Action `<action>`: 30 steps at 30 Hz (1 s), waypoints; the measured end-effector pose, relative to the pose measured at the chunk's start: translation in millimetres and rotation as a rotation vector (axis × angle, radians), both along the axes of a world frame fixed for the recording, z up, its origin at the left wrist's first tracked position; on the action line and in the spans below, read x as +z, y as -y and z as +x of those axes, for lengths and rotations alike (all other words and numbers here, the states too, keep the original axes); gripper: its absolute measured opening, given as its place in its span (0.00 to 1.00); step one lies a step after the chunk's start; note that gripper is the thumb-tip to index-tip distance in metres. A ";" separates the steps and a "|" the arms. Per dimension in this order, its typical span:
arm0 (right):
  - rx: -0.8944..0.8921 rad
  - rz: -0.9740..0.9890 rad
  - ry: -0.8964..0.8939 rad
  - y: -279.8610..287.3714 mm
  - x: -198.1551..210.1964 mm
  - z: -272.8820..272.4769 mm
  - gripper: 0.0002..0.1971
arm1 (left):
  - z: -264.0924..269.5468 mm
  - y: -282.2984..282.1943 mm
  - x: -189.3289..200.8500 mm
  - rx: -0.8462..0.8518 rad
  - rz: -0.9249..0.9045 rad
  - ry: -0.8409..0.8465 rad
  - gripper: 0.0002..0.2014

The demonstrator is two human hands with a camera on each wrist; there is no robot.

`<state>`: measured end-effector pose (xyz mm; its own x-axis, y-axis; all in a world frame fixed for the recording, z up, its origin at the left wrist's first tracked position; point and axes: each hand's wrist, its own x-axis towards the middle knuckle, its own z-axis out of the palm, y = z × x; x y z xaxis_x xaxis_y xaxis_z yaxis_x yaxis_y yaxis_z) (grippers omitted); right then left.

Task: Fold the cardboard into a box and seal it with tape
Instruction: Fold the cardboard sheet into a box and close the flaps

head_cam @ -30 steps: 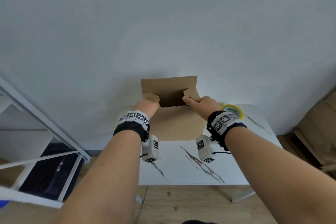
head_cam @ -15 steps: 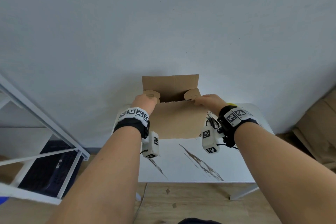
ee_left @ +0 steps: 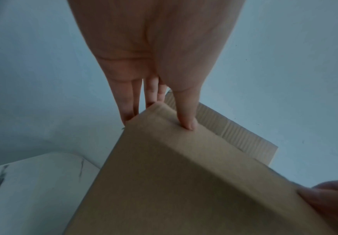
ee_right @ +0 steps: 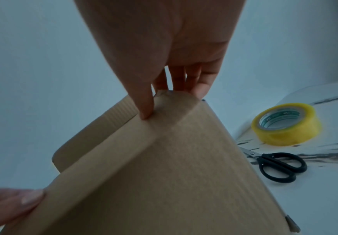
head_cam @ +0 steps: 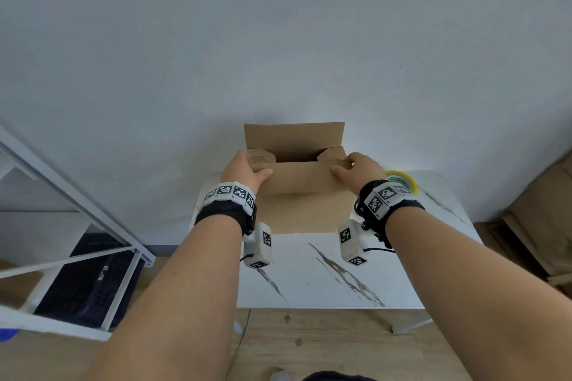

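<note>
A brown cardboard box (head_cam: pixel 300 195) stands on the white marbled table (head_cam: pixel 325 272), its top open. The back flap (head_cam: pixel 294 138) stands upright and both small side flaps (head_cam: pixel 261 158) lean inward. My left hand (head_cam: pixel 244 168) is at the box's upper left corner. In the left wrist view its fingers (ee_left: pixel 128 101) lie straight along the side and the thumb presses the front flap's crease. My right hand (head_cam: pixel 356 167) holds the upper right corner, with fingers curled over the edge and the thumb (ee_right: pixel 144 103) on the crease. A yellow tape roll (ee_right: pixel 287 124) lies to the right.
Black-handled scissors (ee_right: pixel 279 163) lie on the table beside the tape, right of the box. A white metal rack (head_cam: pixel 77 204) stands to the left of the table. Brown cardboard sheets (head_cam: pixel 541 216) lean at the far right. The wall is close behind the box.
My right hand left the right side flap and moved out to the box's upper right corner. My left hand stayed at the left corner. The front flap's edge now rises between both thumbs.
</note>
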<state>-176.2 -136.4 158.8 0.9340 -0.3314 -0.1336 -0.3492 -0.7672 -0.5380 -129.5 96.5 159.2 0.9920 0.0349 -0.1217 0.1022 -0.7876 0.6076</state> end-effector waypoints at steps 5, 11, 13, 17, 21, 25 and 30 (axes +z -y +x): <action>-0.048 -0.142 -0.010 -8.8 -9.4 6.8 0.23 | 3.7 3.8 -10.3 0.018 -0.020 0.037 0.30; -0.121 -0.082 -0.032 -16.8 -19.5 4.1 0.23 | 1.5 12.4 -18.2 0.048 -0.040 0.034 0.29; -0.131 0.023 -0.036 -17.1 -23.1 4.9 0.22 | 0.4 15.5 -21.4 0.022 -0.033 0.033 0.25; -0.156 0.001 -0.047 -10.8 -21.5 5.5 0.19 | -3.9 23.4 -23.4 0.037 -0.025 0.049 0.24; -0.150 -0.032 -0.060 -5.2 -16.8 3.0 0.21 | -9.2 29.5 -28.8 0.036 -0.070 0.045 0.31; -0.052 -0.257 0.105 -12.9 -8.1 10.6 0.40 | -8.2 31.3 -28.4 0.040 -0.072 0.037 0.33; 0.162 -0.541 0.135 -20.7 6.0 28.0 0.46 | -8.1 28.8 -25.3 0.032 -0.049 0.025 0.35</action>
